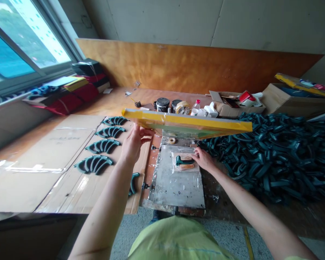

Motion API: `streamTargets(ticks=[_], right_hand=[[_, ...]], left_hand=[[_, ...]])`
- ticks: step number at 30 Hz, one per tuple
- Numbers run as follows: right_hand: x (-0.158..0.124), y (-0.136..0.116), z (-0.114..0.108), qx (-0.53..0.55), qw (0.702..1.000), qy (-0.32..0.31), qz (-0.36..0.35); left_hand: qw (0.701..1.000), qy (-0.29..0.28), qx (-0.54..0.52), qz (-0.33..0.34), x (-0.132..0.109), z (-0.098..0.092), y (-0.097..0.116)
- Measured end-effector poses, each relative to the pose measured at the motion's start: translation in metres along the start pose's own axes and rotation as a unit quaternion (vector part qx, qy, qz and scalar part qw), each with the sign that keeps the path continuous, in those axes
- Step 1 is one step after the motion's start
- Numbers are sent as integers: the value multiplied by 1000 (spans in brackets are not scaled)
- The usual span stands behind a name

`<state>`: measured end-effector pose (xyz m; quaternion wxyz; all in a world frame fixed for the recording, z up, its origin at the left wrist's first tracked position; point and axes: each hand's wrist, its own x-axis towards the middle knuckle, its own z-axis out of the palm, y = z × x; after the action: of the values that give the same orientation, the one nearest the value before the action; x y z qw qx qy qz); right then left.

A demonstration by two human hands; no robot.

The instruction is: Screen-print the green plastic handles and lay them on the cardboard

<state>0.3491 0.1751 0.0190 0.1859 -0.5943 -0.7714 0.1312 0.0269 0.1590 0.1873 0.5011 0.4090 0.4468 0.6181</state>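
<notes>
A screen-printing frame [189,121] with yellow-taped edges is tilted up over the worktable. My left hand [134,142] is closed on its left end, thumb at the front edge and fingers underneath. Below the frame, a dark green curved plastic handle [184,161] lies in a small jig [186,167] on a grey metal plate [176,187]. My right hand [204,159] pinches at the right end of this handle; the exact contact at the fingertips is small and hard to see.
Fanned rows of green handles [94,164] lie on flattened cardboard [56,187] at left. A large heap of green handles [273,162] covers the right side. Behind the frame stand black-lidded tubs [163,104], a tape roll [182,107], a red-capped bottle [196,104] and open cartons [292,99].
</notes>
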Motion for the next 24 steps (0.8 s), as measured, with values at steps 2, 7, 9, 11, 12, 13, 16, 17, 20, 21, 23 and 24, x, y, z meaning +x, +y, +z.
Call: streamTargets(ticks=[2, 7, 9, 11, 12, 13, 16, 17, 20, 21, 23, 24], right_hand=[[-10, -12, 13, -25, 998, -23, -53], [-24, -49, 11, -61, 993, -20, -95], [-38, -76, 9, -61, 990, 12, -130], [-54, -103, 13, -60, 973, 14, -222], [-60, -112, 15, -55, 960, 0, -274], [-64, -117, 17, -45, 948, -16, -314], [-67, -91, 14, -21, 955, -40, -294], [-66, -70, 10, -28, 969, -40, -242], [-64, 12, -6, -124, 990, -61, -38], [-65, 40, -10, -164, 983, -76, 26], [-67, 88, -17, -232, 960, -101, 122], [-69, 106, -19, -262, 945, -118, 155]], left_hand=[[1000, 26, -7, 8, -1, 2, -6], [983, -13, 51, -173, -60, 0, -68], [942, -82, 60, -319, -94, 2, -99], [925, -56, 20, -376, -123, 1, -123], [925, -27, -1, -380, -134, -3, -131], [927, 2, -14, -375, -143, -8, -138], [934, 73, -1, -350, -154, -41, -150], [934, 105, 11, -340, -157, -57, -152], [920, 222, 41, -321, -166, -109, -154], [911, 259, 53, -316, -172, -125, -154], [888, 327, 96, -308, -185, -155, -154], [875, 356, 123, -305, -192, -167, -154]])
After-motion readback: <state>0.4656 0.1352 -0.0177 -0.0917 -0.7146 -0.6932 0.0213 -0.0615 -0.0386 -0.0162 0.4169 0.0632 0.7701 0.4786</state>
